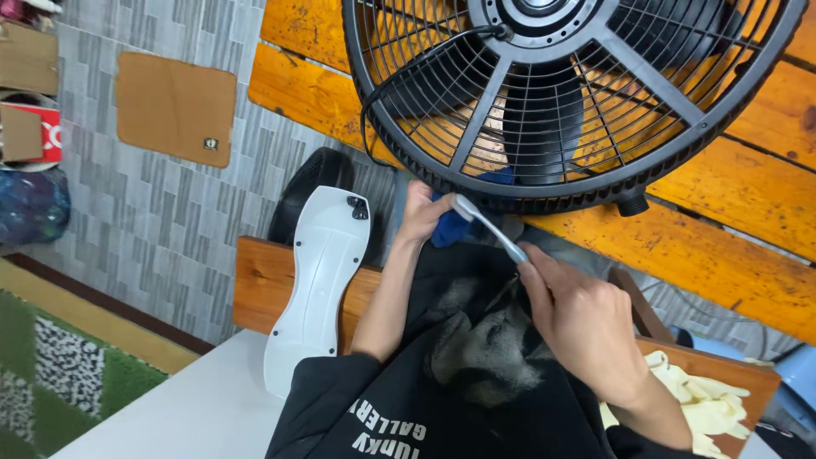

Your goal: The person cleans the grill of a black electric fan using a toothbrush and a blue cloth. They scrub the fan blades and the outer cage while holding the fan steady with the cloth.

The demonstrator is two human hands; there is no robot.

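Right hand [586, 327] is pinching the handle end of a pale grey plastic toothbrush [489, 228], fingers closed on it, and is pointing its head up at the lower rim of a round black wire fan guard [561, 102]. Left hand [422, 212] is pressing a blue cloth [450, 228] against that same rim, fingers curled around the cloth. The guard is lying on a bench of orange-stained wooden slats [748, 195], its bottom edge overhanging toward the person. Judging by this, the cleaning seems to be under way at one short stretch of the rim; the rest of the ring, the spokes and the black blades behind the wires look untouched, though dust is too fine to make out. A black power cord is looping across the grille. A white plastic curved panel [316, 289] is leaning just left of the left forearm, cream rubber gloves [697, 404] are lying to the right, and cardboard pieces are sitting on the grey tiled floor.
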